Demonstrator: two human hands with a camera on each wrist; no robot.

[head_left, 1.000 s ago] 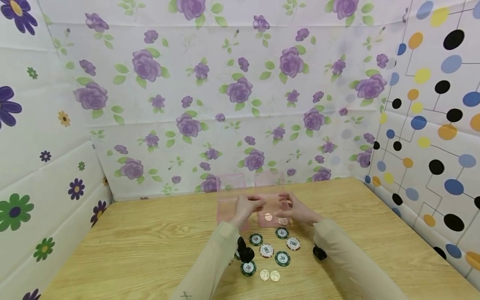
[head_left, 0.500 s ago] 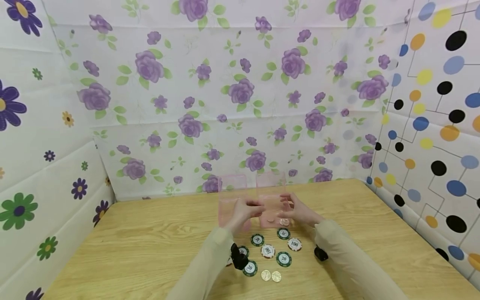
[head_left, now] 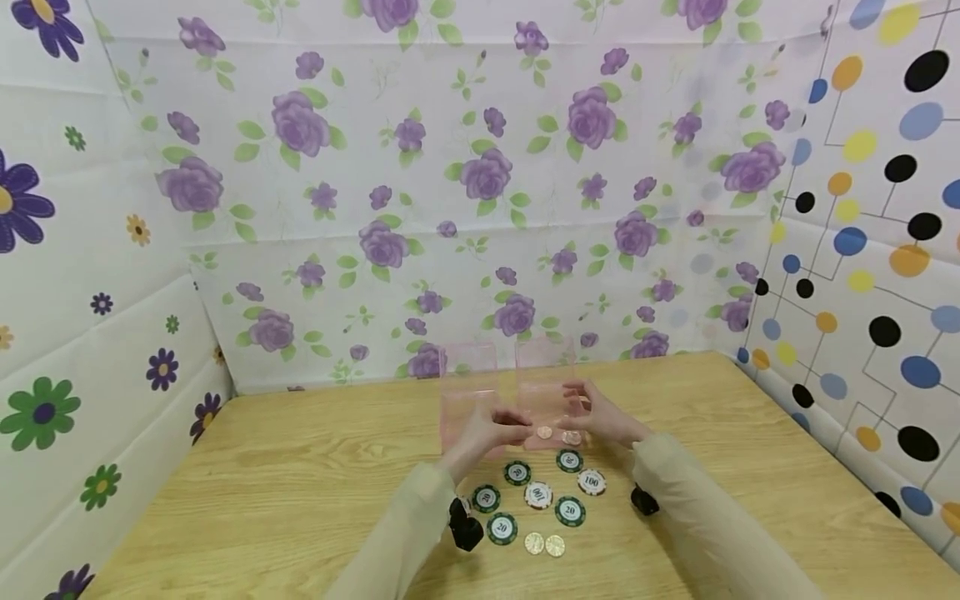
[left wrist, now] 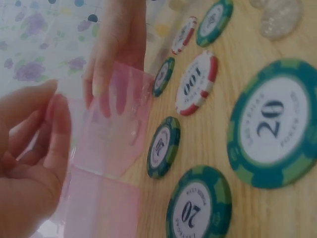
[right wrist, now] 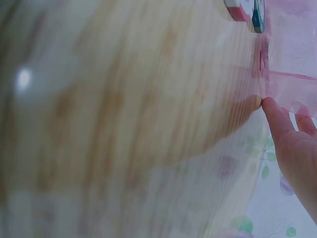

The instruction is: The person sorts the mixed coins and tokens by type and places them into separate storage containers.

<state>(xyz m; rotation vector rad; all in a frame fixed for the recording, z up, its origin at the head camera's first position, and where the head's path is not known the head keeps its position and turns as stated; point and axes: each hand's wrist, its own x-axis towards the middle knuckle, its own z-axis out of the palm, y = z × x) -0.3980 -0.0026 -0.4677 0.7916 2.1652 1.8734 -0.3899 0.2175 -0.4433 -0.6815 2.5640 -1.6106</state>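
Observation:
Two see-through pink boxes stand side by side with their lids raised: the left box [head_left: 450, 417] and the right box [head_left: 528, 404]. Inside the right one lie gold coins [head_left: 545, 432] at the front. My right hand [head_left: 606, 417] holds that box at its right side, thumb toward the front and fingers farther back; through the pink plastic the fingers show in the left wrist view. My left hand [head_left: 487, 435] hovers before the boxes. Its thumb and fingertips come together in the left wrist view, and nothing shows between them.
In front of the boxes lie several green poker chips [head_left: 502, 527] marked 20 and red-edged white chips [head_left: 538, 495] marked 100. Nearer to me are two more gold coins [head_left: 555, 546]. Patterned cloth walls [head_left: 337, 292] bound the wooden table [head_left: 300, 467].
My left hand has drawn a little back toward me and down from over the right box, uncovering more chips. The right hand keeps its place on the box.

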